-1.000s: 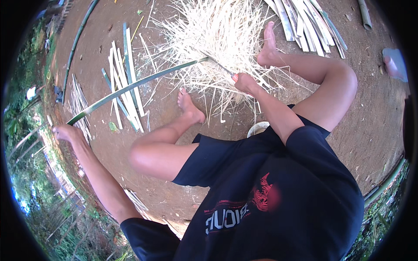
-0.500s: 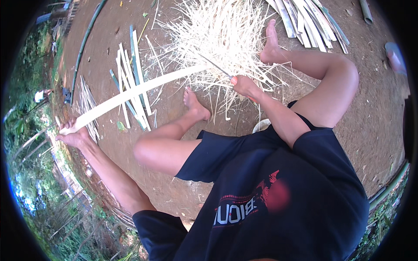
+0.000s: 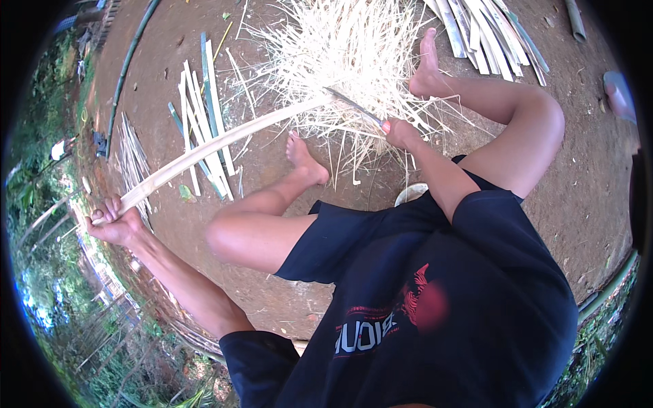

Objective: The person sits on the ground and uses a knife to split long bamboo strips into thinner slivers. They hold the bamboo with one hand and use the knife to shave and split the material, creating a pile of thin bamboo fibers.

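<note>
Out to the left, my left hand (image 3: 114,221) is closed around the near end of a long pale bamboo strip (image 3: 224,139). The strip slants up to the right, and its far end lies over a heap of pale shavings (image 3: 340,47). In my right hand (image 3: 404,134) is a knife (image 3: 357,107) with an orange-red handle, gripped in closed fingers. Its dark blade points up and left, with the tip at the far end of the strip. Whether the edge touches the strip I cannot tell.
Split bamboo strips (image 3: 201,122) lie on the dirt left of my feet, beside a bundle of thin slivers (image 3: 131,153). More wide strips (image 3: 479,34) are stacked at the far right. A white bowl (image 3: 411,193) sits by my right thigh. A long green pole (image 3: 126,75) lies at left.
My right hand and the knife have moved a little to the right. The strip has tilted, turning a narrower face up, and my left hand has shifted slightly with it.
</note>
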`<control>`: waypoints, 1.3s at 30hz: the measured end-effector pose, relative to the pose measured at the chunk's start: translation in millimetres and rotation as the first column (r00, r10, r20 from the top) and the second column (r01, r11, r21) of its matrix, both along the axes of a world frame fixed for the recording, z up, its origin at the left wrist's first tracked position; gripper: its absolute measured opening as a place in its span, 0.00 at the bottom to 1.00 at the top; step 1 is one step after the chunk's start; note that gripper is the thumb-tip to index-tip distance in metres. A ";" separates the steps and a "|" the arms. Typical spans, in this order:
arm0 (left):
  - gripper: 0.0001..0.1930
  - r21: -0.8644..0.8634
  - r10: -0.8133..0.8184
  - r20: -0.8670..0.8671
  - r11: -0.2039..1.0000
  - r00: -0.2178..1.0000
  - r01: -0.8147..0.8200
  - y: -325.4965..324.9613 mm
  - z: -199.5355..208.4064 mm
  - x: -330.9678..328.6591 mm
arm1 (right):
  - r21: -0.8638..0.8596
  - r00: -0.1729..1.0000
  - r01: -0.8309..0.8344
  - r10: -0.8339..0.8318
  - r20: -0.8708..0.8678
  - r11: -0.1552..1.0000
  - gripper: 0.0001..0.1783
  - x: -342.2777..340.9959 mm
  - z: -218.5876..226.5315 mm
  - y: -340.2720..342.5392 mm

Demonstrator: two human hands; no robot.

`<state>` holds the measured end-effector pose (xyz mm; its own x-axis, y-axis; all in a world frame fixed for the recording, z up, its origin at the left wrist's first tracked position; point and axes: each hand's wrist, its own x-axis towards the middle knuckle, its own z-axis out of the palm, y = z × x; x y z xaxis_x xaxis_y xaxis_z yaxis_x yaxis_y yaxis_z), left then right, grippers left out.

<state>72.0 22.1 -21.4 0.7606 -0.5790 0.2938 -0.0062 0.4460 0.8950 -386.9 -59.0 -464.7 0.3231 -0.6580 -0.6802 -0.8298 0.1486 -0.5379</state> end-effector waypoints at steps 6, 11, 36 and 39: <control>0.17 0.053 0.385 -0.005 0.922 0.923 -0.384 -23.9 -4.8 -24.4 | -0.027 0.983 0.032 -0.026 0.183 0.999 0.17 48.6 41.6 14.7; 0.14 0.094 0.568 0.058 0.815 0.821 -0.571 -29.5 3.5 -48.7 | -0.207 0.899 -0.154 0.224 0.376 0.966 0.17 87.0 112.9 39.1; 0.18 0.132 0.657 0.088 0.737 0.749 -0.663 -30.0 -7.1 -39.5 | 0.049 0.998 0.049 -0.051 0.035 0.998 0.21 26.9 7.7 17.0; 0.19 0.151 0.742 0.100 0.648 0.663 -0.747 -22.2 -5.4 -34.3 | 0.031 0.989 -0.031 0.026 0.145 0.999 0.20 53.8 49.9 33.3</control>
<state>37.7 -0.1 -26.8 0.9508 0.1380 0.2775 -0.2950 0.1282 0.9469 -333.0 -25.6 -414.9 0.4382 -0.6251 -0.6460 -0.7476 0.1456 -0.6480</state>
